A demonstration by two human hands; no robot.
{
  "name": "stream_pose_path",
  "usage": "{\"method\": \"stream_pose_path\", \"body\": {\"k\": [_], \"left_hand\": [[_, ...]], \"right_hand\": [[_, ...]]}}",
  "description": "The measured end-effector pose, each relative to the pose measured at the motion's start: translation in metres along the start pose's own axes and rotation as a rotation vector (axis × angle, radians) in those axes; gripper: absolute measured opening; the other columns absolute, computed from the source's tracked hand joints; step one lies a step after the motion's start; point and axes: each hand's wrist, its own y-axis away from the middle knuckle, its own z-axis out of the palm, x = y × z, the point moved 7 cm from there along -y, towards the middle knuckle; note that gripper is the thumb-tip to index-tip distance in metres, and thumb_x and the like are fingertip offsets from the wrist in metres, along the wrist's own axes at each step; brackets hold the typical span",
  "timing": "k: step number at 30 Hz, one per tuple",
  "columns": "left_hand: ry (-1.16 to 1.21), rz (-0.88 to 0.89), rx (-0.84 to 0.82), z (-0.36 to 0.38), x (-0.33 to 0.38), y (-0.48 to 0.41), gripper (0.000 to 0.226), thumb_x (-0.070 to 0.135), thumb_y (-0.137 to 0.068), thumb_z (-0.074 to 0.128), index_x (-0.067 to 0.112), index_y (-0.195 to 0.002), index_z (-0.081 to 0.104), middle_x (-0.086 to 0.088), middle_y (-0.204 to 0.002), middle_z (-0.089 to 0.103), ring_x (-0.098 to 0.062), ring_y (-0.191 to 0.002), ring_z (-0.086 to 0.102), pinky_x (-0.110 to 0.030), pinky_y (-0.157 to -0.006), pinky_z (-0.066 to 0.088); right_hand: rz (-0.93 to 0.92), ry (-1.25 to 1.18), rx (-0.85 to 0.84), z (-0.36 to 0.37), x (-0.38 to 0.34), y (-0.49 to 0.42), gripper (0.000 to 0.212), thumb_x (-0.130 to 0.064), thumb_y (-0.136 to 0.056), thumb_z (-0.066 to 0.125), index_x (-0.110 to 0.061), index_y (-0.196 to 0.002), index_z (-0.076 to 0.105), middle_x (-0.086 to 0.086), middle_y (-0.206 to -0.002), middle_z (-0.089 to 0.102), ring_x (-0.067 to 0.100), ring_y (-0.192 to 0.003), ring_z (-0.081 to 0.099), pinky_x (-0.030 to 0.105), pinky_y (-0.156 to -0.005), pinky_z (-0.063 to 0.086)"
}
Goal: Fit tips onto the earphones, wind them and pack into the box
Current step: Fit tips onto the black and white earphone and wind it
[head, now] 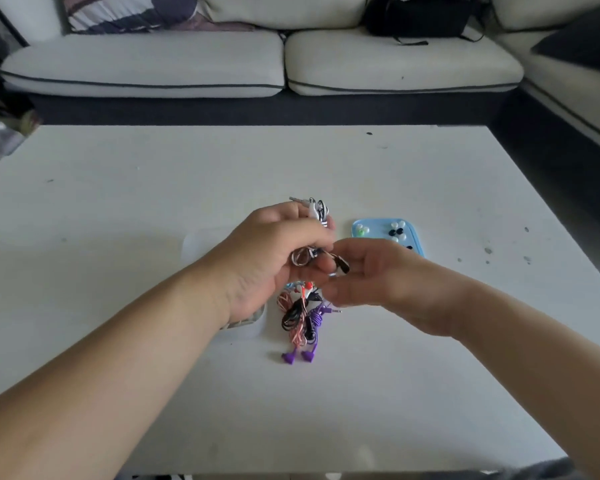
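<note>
One pale cushioned sofa [142, 64] fills the background and plays no part in the procedure. In front of it we have the white rectangular table [118, 188], which carries every work item. At centre left lies the translucent white plastic box [248, 329], largely covered by the left forearm, so we cannot tell what it contains. To the right sits the light-blue plastic tray [378, 226].

The left hand [274, 251] and right hand [371, 271] meet above the table centre. Directly beneath them a tangled pile of pink, black and purple corded earphones [300, 318] rests just beside the box.

The left hand's fingers curl round the black-and-white striped corded earphones [317, 211], so the task item is in the air, not in the box. The right hand's fingertips are drawn narrow and pinch the black earbud [342, 265] at the cord's end; we cannot tell whether a tip is fitted there.

Small silicone ear tips [395, 232] – white, green and dark – lie scattered in the tray.

Risks, in our judgement:
- If the right hand pulls the cord taut, loops may slip out of the left grip and unwind.
- A dropped bud would land in the pile below and snag.
- A careless reach could nudge the tray and scatter the tips.
</note>
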Motion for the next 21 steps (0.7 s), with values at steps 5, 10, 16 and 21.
{"method": "stream_pose_path", "body": {"k": [5, 10, 16, 21], "left_hand": [[-0.027, 0.077, 0.051, -0.008, 0.010, -0.001, 0.020, -0.001, -0.086, 0.076, 0.013, -0.085, 0.063, -0.005, -0.066, 0.061, -0.017, -0.063, 0.063, -0.028, -0.062, 0.056], [0.003, 0.090, 0.103, -0.017, 0.010, -0.007, 0.014, -0.003, -0.089, 0.072, 0.008, -0.096, 0.068, -0.009, -0.072, 0.068, -0.022, -0.071, 0.068, -0.035, -0.072, 0.060], [0.025, 0.016, 0.064, -0.010, 0.003, -0.015, 0.040, 0.029, -0.083, 0.075, -0.001, -0.110, 0.072, -0.007, -0.086, 0.067, -0.026, -0.083, 0.071, -0.044, -0.088, 0.058], [0.065, -0.060, 0.120, -0.009, -0.008, -0.016, 0.049, 0.042, -0.086, 0.070, -0.002, -0.107, 0.073, -0.011, -0.081, 0.066, -0.030, -0.080, 0.071, -0.053, -0.101, 0.054]], "right_hand": [[-0.048, -0.182, -0.068, 0.005, -0.003, -0.005, 0.032, -0.012, -0.098, 0.066, 0.003, -0.126, 0.061, 0.019, -0.118, 0.073, 0.034, -0.112, 0.071, 0.050, -0.099, 0.056], [-0.078, -0.505, -0.026, -0.008, -0.004, -0.009, 0.046, -0.007, -0.089, 0.066, 0.001, -0.134, 0.057, 0.022, -0.115, 0.070, 0.034, -0.095, 0.071, 0.040, -0.083, 0.060], [-0.086, -0.556, 0.148, -0.029, 0.001, -0.006, 0.035, -0.012, -0.084, 0.066, 0.000, -0.118, 0.065, 0.018, -0.097, 0.066, 0.025, -0.078, 0.070, 0.033, -0.075, 0.061], [-0.095, -0.566, 0.158, -0.031, -0.001, -0.002, 0.025, -0.005, -0.086, 0.067, -0.005, -0.111, 0.067, 0.017, -0.091, 0.068, 0.025, -0.079, 0.071, 0.032, -0.074, 0.061]]}}
